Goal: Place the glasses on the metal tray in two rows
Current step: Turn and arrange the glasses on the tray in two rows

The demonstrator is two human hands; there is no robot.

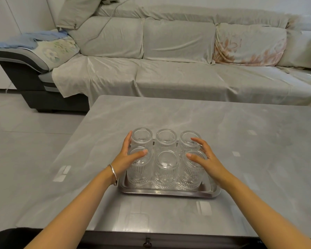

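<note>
Several clear ribbed glasses stand upside down on the metal tray (167, 192) in two rows of three. The near middle glass (166, 169) and far middle glass (166, 139) stand untouched. My left hand (127, 157) rests with spread fingers against the left side of the near left glass (139, 174) and the far left glass (142, 138). My right hand (205, 157) lies likewise over the near right glass (192, 175), its fingers reaching the far right glass (189, 141). Neither hand closes around a glass.
The tray sits near the front middle of a grey marble-look table (241, 141). A sofa (169, 51) draped in pale cloth runs behind the table. Tiled floor (25, 132) lies to the left. A silver bangle (113, 174) is on my left wrist.
</note>
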